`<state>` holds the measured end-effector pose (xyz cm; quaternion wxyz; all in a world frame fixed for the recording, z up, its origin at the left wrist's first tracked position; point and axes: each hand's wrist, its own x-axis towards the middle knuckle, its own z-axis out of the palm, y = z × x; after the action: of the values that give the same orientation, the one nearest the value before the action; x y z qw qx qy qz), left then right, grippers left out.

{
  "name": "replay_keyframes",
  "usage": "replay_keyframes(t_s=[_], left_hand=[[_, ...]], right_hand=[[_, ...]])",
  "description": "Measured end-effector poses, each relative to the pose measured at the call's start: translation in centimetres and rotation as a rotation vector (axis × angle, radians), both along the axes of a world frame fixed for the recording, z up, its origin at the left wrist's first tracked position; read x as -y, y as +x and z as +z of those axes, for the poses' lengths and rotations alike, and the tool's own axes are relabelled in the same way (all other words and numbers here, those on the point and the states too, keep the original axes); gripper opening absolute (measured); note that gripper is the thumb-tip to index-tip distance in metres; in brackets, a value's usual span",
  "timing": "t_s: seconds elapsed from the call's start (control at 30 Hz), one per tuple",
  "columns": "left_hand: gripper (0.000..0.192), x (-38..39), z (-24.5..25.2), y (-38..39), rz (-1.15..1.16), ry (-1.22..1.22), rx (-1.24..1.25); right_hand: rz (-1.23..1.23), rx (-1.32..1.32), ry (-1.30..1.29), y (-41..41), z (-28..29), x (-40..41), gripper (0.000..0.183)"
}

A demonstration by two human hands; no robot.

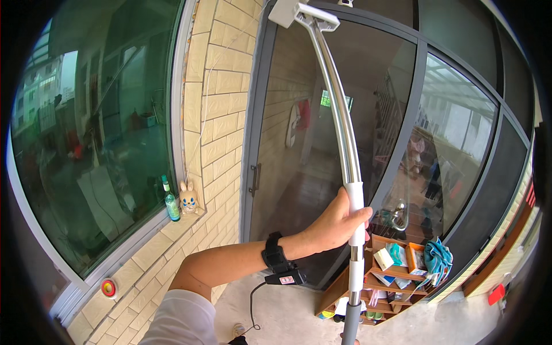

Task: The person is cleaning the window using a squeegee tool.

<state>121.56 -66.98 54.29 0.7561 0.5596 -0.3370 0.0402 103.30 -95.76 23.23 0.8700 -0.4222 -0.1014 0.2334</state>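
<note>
My left hand is wrapped around a white sleeve on a long telescopic pole, with the thumb across the front. The pole has bare metal sections, and its white head is raised at the top of the view near a dark-framed glass door. From this angle I cannot tell whether the head touches the door. At the bottom edge, a little of my right hand shows around the pole's grey lower grip; the rest is out of view. A black strap with a cabled device sits on my left wrist.
A glass bottle and a rabbit figurine stand on the tiled window ledge, with a tape roll nearer. Right of the pole is a wooden shelf rack with a blue cloth on top. A red object lies far right.
</note>
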Motion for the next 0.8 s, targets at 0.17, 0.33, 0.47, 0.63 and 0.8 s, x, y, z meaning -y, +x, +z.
replay_keyframes(t_s=[0.17, 0.33, 0.47, 0.63, 0.8], left_hand=[[0.033, -0.8, 1.4, 1.2, 0.030, -0.056, -0.101], [0.026, -3.2, 4.3, 3.7, 0.143, -0.048, -0.154], [0.030, -4.9, 6.7, 5.0, 0.180, -0.046, -0.140], [0.033, -7.3, 9.3, 7.9, 0.334, 0.004, -0.139], [0.040, -9.8, 11.0, 10.7, 0.541, 0.076, -0.029]], right_hand=[[-0.008, -0.003, 0.122, -1.2, -0.4, 2.1, 0.063], [-0.031, 0.063, 0.097, -1.4, 10.3, -3.2, 0.038], [0.021, 0.092, 0.161, -0.2, 11.5, -5.3, 0.027], [0.003, 0.057, 0.132, 1.0, 14.0, -8.0, 0.058], [0.026, 0.052, 0.090, 2.1, 15.2, -9.5, 0.057]])
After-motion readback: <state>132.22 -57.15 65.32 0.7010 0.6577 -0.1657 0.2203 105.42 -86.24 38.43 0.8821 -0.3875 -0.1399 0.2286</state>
